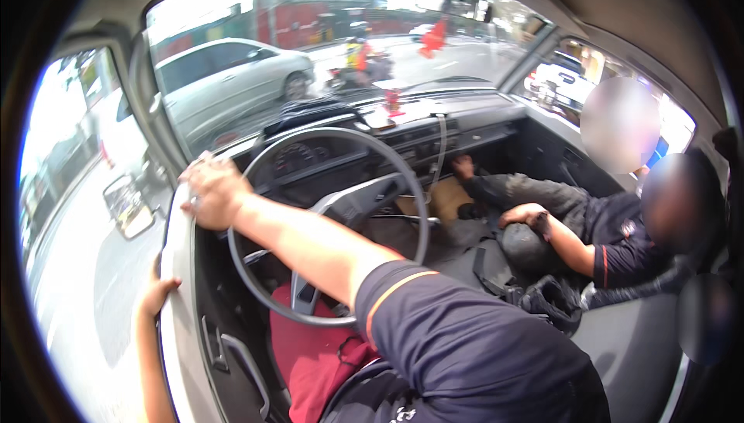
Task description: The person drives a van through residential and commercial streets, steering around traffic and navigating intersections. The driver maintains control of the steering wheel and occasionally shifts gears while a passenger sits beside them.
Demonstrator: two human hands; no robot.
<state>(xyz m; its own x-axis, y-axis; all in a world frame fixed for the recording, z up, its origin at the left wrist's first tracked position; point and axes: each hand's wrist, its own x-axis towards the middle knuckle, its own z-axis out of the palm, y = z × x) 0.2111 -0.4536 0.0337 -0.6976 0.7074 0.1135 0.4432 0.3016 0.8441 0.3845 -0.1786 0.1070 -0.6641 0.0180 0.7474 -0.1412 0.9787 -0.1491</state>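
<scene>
My right arm, in a dark sleeve with an orange stripe, reaches across the steering wheel (422,190) to the driver's side. My right hand (215,190) is closed over the front corner of the window frame (180,229); its fingers are partly blurred. Outside the side window, my left hand (159,291) is against the door, with its thumb at the edge and another finger pointing up. It appears to hold nothing. Neither hand touches the wheel. Red cloth (310,361) lies over my lap below the rim.
A person in dark clothes (570,214) sits low on the passenger side, a hand on a dark rounded thing. A white cable (442,151) hangs from the dashboard. Beyond the windshield are a silver car (225,82) and a motorcycle rider (356,58). A side mirror (130,206) stands outside.
</scene>
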